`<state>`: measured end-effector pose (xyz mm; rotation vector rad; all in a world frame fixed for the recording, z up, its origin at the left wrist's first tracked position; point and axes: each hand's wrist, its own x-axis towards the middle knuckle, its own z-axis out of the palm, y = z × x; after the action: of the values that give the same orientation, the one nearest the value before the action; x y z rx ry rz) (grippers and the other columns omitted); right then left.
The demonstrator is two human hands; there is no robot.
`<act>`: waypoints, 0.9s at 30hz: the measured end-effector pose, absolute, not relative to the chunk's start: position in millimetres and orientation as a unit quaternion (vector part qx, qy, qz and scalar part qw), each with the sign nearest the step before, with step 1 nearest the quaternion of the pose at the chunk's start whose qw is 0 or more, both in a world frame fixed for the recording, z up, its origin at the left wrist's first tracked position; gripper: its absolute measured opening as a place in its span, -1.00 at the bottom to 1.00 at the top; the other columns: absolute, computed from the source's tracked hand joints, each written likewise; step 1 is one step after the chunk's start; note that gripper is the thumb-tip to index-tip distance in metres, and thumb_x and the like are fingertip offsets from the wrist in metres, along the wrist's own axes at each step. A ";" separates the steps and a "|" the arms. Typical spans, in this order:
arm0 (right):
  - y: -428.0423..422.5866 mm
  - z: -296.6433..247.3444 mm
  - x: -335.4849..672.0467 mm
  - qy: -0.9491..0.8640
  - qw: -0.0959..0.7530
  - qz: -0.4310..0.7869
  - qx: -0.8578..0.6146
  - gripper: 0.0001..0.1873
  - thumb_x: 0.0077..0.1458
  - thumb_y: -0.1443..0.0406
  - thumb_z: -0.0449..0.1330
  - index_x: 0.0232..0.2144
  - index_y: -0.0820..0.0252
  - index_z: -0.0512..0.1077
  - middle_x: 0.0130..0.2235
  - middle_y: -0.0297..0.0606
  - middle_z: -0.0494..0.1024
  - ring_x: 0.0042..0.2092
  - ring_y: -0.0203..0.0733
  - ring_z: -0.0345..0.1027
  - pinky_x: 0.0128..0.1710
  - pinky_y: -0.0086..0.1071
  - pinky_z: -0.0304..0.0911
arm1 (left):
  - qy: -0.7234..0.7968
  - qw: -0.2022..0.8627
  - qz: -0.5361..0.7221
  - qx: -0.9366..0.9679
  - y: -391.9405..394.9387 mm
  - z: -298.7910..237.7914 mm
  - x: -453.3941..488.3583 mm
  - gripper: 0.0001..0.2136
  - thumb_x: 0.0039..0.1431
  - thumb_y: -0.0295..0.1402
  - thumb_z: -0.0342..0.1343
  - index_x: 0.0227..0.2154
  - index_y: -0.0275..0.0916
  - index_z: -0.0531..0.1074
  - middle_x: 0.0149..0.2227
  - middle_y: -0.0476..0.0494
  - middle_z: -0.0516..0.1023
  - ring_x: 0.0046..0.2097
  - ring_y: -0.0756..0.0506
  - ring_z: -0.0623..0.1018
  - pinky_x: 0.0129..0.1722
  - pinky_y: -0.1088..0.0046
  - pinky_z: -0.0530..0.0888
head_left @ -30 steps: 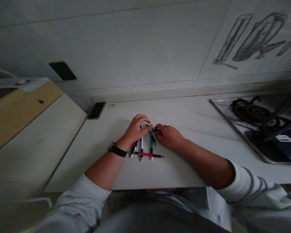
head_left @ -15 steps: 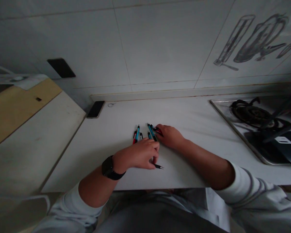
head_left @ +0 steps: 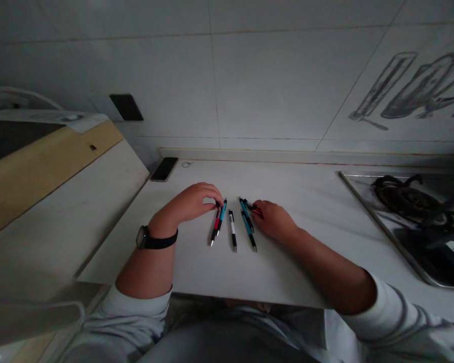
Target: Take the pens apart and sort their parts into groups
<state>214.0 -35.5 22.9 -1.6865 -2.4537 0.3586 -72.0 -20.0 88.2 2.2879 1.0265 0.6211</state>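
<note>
My left hand (head_left: 196,203) has its thumb and fingertips closed at the top end of a red pen (head_left: 216,222). Right beside that pen lies a blue pen (head_left: 222,217). A white-and-black pen (head_left: 232,229) rests by itself in the middle, tip toward me. To its right are two blue-and-black pens, an upper one (head_left: 244,207) and a lower one (head_left: 249,231), close together. My right hand (head_left: 274,218) lies on the counter, fingers curled over a dark pen with red on it (head_left: 256,209); most of that pen is hidden.
A phone (head_left: 164,169) and a small ring-like item (head_left: 186,164) lie at the back left of the white counter (head_left: 298,191). A gas stove (head_left: 404,222) is on the right. A white-and-wood cabinet (head_left: 98,186) borders the left side. The tiled wall (head_left: 265,91) rises behind.
My left hand has moved left and away from me, from over the pens to the red pen's top; the dark pen tip below it no longer shows. My right hand stays put. The view has shifted.
</note>
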 end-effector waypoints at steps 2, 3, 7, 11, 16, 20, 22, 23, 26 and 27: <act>-34.6 21.9 214.5 -0.818 0.070 0.119 -0.559 -0.72 0.34 0.20 0.07 -0.02 0.18 0.46 -0.06 -0.07 0.60 -0.11 -0.11 0.49 -0.12 -0.37 0.24 | 0.396 0.249 0.200 0.861 -15.8 80.1 -79.2 -0.86 0.09 -0.45 0.24 -0.36 -0.10 0.67 -0.18 -0.11 0.60 -0.12 -0.13 0.55 0.02 0.33 0.43; -34.4 21.8 214.5 -0.819 0.071 0.119 -0.557 -0.73 0.35 0.20 0.07 -0.04 0.19 0.47 -0.08 -0.08 0.60 -0.12 -0.12 0.49 -0.13 -0.37 0.24 | 0.404 0.242 0.182 0.863 -15.9 76.7 -81.5 -0.84 0.05 -0.49 0.24 -0.39 -0.10 0.67 -0.19 -0.11 0.58 -0.13 -0.13 0.54 -0.01 0.35 0.43; -33.8 24.0 214.7 -0.823 0.088 0.133 -0.546 -0.76 0.34 0.22 0.07 -0.11 0.18 0.50 -0.12 -0.11 0.61 -0.13 -0.12 0.49 -0.13 -0.37 0.24 | 0.427 0.282 0.095 0.854 -22.2 68.0 -83.5 -0.76 -0.10 -0.55 0.21 -0.43 -0.09 0.68 -0.29 -0.09 0.55 -0.24 -0.10 0.53 -0.18 0.42 0.42; -28.2 25.5 219.8 -0.807 0.135 0.137 -0.558 -0.72 0.33 0.23 0.07 -0.01 0.17 0.47 -0.09 -0.11 0.61 -0.12 -0.11 0.48 -0.09 -0.34 0.26 | 0.427 0.369 0.049 0.824 -23.0 60.0 -83.9 -0.75 -0.23 -0.53 0.22 -0.47 -0.07 0.68 -0.44 -0.02 0.59 -0.35 -0.09 0.52 -0.31 0.47 0.39; -14.9 18.7 228.9 -0.780 0.169 0.123 -0.589 -0.60 0.28 0.32 0.10 0.15 0.21 0.36 0.05 -0.03 0.56 -0.03 -0.07 0.46 0.00 -0.30 0.27 | 0.423 0.414 0.042 0.805 -19.1 53.9 -90.5 -0.76 -0.29 -0.47 0.31 -0.48 -0.03 0.69 -0.45 0.02 0.63 -0.44 -0.05 0.51 -0.38 0.50 0.35; -12.8 16.8 228.4 -0.779 0.167 0.137 -0.588 -0.62 0.31 0.30 0.10 0.15 0.21 0.36 0.04 -0.04 0.56 -0.02 -0.10 0.46 0.00 -0.32 0.28 | 0.416 0.443 0.032 0.793 -20.0 57.3 -90.8 -0.82 -0.31 -0.39 0.41 -0.51 -0.06 0.67 -0.47 0.02 0.63 -0.44 -0.05 0.52 -0.40 0.51 0.34; -15.6 19.4 226.8 -0.785 0.157 0.139 -0.583 -0.64 0.31 0.31 0.09 0.13 0.20 0.38 0.03 -0.07 0.56 -0.05 -0.13 0.47 -0.02 -0.34 0.28 | 0.424 0.448 0.023 0.787 -19.2 58.3 -88.8 -0.88 -0.22 -0.30 0.40 -0.51 -0.08 0.66 -0.49 0.01 0.62 -0.44 -0.06 0.53 -0.41 0.50 0.32; -17.5 21.2 226.1 -0.788 0.148 0.136 -0.582 -0.65 0.31 0.31 0.09 0.11 0.19 0.40 0.02 -0.08 0.56 -0.06 -0.14 0.47 -0.03 -0.35 0.28 | 0.434 0.439 0.019 0.786 -18.0 57.8 -87.7 -0.91 -0.15 -0.27 0.38 -0.51 -0.10 0.64 -0.49 0.00 0.61 -0.44 -0.06 0.52 -0.41 0.49 0.32; -23.4 26.7 224.9 -0.795 0.116 0.114 -0.585 -0.69 0.32 0.27 0.08 0.06 0.16 0.46 -0.01 -0.08 0.56 -0.09 -0.11 0.47 -0.10 -0.34 0.28 | 0.501 0.352 0.070 0.788 -11.9 51.0 -85.6 -0.84 -0.04 -0.19 0.33 -0.42 -0.16 0.61 -0.43 -0.06 0.60 -0.42 -0.09 0.51 -0.38 0.44 0.31; -25.0 28.2 224.5 -0.796 0.106 0.108 -0.586 -0.68 0.32 0.25 0.08 0.05 0.16 0.47 -0.02 -0.07 0.56 -0.10 -0.10 0.47 -0.11 -0.33 0.28 | 0.529 0.309 0.101 0.784 -9.5 47.1 -85.5 -0.77 -0.06 -0.17 0.35 -0.36 -0.17 0.60 -0.38 -0.09 0.60 -0.39 -0.11 0.51 -0.36 0.43 0.32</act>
<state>224.5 -25.0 28.2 -1.7269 -2.3450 0.3190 -85.5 -9.5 47.1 2.0708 1.3980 0.2678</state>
